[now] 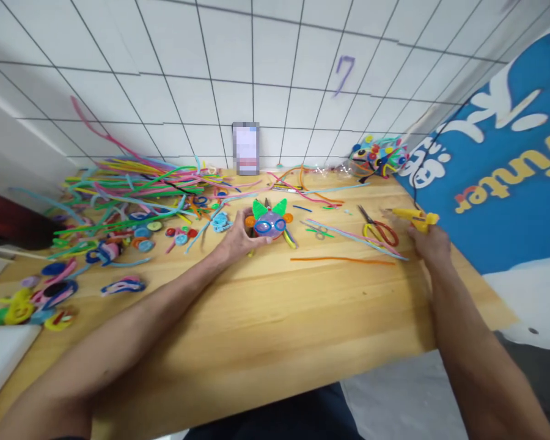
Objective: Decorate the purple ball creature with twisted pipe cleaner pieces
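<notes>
My left hand [242, 237] is closed round the left side of a small purple craft figure [270, 217] on the wooden table. The figure has green pointed ears, orange round side pieces and blue rings like glasses; its underside is partly hidden. At the right, my right hand [431, 244] grips a yellow glue gun [415, 217], its nozzle pointing left over the table. Just left of that hand lie orange-and-yellow-handled scissors [379, 231]. Pink and light-blue pipe cleaners [355, 237] stretch between the figure and the scissors, with an orange pipe cleaner [342, 260] nearer to me.
A heap of colourful pipe cleaners [132, 183] covers the back left. Finished-looking pipe-cleaner pieces [50, 293] lie at the front left. A phone [246, 148] leans on the tiled wall. Decorated clear balls [380, 157] sit at the back right, near a dark cord [421, 165].
</notes>
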A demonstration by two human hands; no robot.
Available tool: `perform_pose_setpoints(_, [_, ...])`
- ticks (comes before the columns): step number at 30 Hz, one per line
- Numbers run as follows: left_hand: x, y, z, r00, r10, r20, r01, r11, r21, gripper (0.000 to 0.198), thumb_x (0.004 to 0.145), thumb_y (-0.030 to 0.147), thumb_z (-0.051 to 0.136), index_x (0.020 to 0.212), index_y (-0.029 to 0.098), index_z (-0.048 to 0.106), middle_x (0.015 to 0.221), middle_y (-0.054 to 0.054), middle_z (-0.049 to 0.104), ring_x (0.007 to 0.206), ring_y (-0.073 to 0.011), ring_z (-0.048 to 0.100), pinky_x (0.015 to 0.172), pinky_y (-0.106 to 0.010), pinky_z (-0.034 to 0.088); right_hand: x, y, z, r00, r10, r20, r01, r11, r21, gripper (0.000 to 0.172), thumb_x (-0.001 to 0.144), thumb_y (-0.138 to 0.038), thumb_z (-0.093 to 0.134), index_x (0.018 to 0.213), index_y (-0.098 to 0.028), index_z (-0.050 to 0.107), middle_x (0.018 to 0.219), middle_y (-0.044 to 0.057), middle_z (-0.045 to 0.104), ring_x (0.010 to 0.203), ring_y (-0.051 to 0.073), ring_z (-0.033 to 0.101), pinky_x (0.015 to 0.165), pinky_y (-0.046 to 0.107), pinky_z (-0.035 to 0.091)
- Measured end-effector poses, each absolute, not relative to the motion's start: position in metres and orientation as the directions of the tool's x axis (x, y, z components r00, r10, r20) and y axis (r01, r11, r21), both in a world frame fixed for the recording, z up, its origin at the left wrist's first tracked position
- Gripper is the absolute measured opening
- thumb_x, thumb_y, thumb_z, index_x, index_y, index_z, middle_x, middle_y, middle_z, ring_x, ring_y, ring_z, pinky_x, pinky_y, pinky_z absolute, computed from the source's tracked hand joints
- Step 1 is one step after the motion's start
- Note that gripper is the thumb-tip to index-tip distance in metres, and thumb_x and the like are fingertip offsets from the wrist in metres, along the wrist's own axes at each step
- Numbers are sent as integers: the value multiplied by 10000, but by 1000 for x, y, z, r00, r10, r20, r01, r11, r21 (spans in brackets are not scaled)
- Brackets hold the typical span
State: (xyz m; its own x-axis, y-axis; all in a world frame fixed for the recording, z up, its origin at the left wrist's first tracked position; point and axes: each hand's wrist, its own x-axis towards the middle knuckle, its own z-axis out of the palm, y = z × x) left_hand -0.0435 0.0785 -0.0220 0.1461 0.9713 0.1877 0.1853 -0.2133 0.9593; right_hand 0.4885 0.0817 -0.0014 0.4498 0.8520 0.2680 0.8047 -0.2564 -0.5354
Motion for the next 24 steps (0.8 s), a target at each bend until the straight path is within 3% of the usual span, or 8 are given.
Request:
perform_pose_setpoints(3, [-43, 77, -24, 156, 969, 189, 214, -221, 952, 862, 661, 454, 928, 1357, 211, 482, 1409, -145, 648, 1279, -340, 671, 1114, -506, 548, 471, 78, 19, 563, 772, 295, 770, -361, -525, 212, 775, -460, 660, 767, -277, 553, 803, 128, 688, 886, 390, 678, 824, 566, 526])
perform_pose_setpoints(8, [-42, 79, -29, 179, 950, 256, 252, -296, 921, 789, 668, 440, 941, 1322, 221, 559, 1313, -124, 697, 1316, -355, 645, 1127, -513, 528, 400, 82, 72, 444, 828, 342, 786, -178, -592, 320, 781, -550, 702, 696, -245, 652, 681, 103, 687, 705, 309, 652, 708, 473, 526])
perform_pose_setpoints(11, [-41, 79, -29, 186, 940, 286, 318, -333, 887, 689, 663, 424, 946, 1233, 213, 620, 1224, -119, 718, 1212, -357, 681, 1063, -531, 557, 343, 86, 90, 372, 851, 372, 769, -58, -636, 355, 682, -545, 800, 823, -224, 737, 816, 87, 769, 779, 296, 712, 734, 436, 569])
perform_pose_setpoints(13, [-41, 78, -27, 176, 945, 274, 341, -320, 884, 648, 662, 416, 944, 1190, 206, 631, 1171, -111, 724, 1133, -343, 704, 1010, -520, 580, 308, 87, 94, 331, 859, 391, 753, 10, -658, 367, 662, -569, 811, 793, -235, 737, 789, 60, 775, 764, 294, 733, 716, 422, 592])
perform_pose_setpoints(18, [-36, 75, -19, 168, 960, 226, 326, -270, 906, 651, 691, 441, 923, 1204, 199, 603, 1132, -102, 739, 1039, -312, 734, 922, -468, 609, 246, 80, 91, 137, 901, 412, 789, 152, -595, 345, 708, -561, 827, 728, -232, 722, 698, 38, 753, 671, 272, 735, 651, 381, 589])
perform_pose_setpoints(24, [-29, 84, -19, 119, 942, 313, 344, -335, 877, 723, 711, 398, 892, 1322, 194, 564, 1269, -130, 717, 1137, -324, 718, 989, -473, 586, 222, 76, 85, -49, 833, 551, 868, 308, -390, 265, 796, -478, 766, 897, -233, 766, 859, 90, 808, 808, 298, 767, 792, 404, 614])
